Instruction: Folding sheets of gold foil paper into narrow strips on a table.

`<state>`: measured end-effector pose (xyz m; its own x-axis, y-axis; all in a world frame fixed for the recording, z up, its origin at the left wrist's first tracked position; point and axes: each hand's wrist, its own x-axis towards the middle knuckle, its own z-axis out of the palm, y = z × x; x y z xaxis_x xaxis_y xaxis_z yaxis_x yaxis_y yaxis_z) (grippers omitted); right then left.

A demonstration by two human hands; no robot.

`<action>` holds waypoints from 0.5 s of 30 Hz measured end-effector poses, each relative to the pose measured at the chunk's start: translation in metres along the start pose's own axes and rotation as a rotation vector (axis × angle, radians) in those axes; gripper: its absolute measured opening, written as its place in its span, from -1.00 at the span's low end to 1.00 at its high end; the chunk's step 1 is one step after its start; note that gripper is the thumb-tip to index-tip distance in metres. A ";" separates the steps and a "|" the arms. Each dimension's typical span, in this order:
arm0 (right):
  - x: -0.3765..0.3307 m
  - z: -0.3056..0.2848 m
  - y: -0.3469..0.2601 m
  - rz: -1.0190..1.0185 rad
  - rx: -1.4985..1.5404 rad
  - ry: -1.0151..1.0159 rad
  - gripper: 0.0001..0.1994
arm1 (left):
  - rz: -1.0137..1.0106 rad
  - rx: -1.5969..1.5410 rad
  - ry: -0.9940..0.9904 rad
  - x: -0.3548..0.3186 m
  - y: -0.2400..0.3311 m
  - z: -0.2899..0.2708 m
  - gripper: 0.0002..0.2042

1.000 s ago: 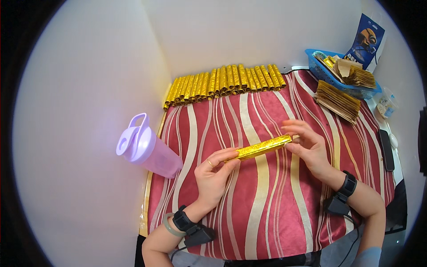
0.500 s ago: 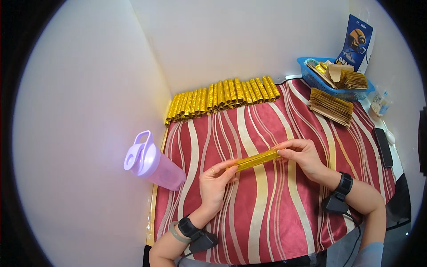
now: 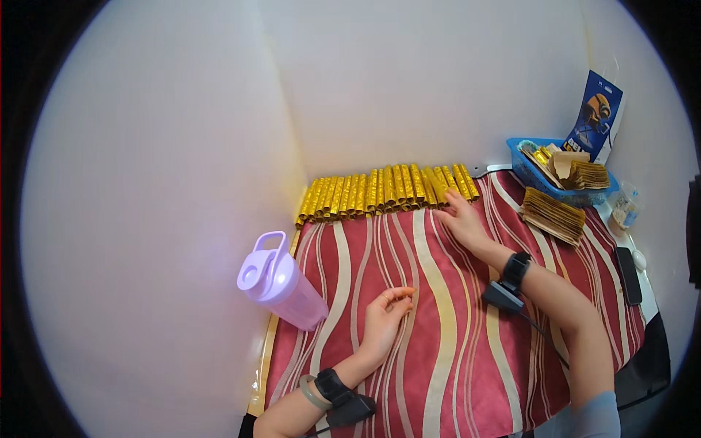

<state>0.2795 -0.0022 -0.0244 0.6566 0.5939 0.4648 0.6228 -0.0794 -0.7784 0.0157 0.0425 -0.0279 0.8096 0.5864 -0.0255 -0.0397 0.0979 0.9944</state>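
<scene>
At the right part of the far row, my right hand (image 3: 464,223) has its thumb and fingers around the near end of a gold foil paper tube (image 3: 437,185). Part of that tube is hidden behind the fingers, and it lies on or against its neighbours. A long row of similar gold tubes (image 3: 343,197) is stacked along the back wall. My left hand (image 3: 382,318) hovers over the middle of the striped cloth, loosely curled, with thumb and fingers slightly apart and nothing in them.
A lilac shaker bottle (image 3: 283,281) stands at the left. To the right are a blue basket (image 3: 526,169) with folded papers, a fanned stack of brown-gold paper (image 3: 553,215), a blue picture bag (image 3: 595,117), a clear cup (image 3: 626,206) and a black phone (image 3: 628,275). Red striped cloth (image 3: 467,350) covers the table.
My left hand has let go of the gold tube, which both hands held over the cloth. My right hand has carried it away to the far row. The view has shifted slightly.
</scene>
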 end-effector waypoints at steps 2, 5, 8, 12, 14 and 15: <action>0.014 0.016 0.011 -0.038 -0.151 -0.085 -0.34 | -0.007 -0.012 -0.010 0.000 -0.003 0.000 -0.80; 0.025 0.035 0.011 -0.065 -0.152 -0.133 -0.29 | -0.001 -0.013 -0.026 0.002 -0.005 -0.001 -0.80; 0.037 0.038 0.018 -0.081 -0.210 -0.183 -0.28 | 0.003 0.005 -0.037 0.002 -0.004 0.002 -0.80; 0.046 0.037 0.015 -0.110 -0.219 -0.171 -0.37 | 0.023 0.027 -0.046 0.002 -0.004 -0.001 -0.80; 0.043 0.035 0.022 -0.191 -0.219 0.021 -0.53 | 0.017 0.017 -0.054 0.002 -0.003 -0.001 -0.81; 0.042 0.028 0.021 -0.188 -0.222 0.023 -0.53 | 0.012 0.008 -0.054 0.003 -0.003 -0.001 -0.81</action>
<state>0.3082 0.0430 -0.0334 0.5288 0.5967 0.6035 0.8107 -0.1448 -0.5672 0.0175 0.0447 -0.0311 0.8396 0.5431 -0.0078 -0.0453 0.0844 0.9954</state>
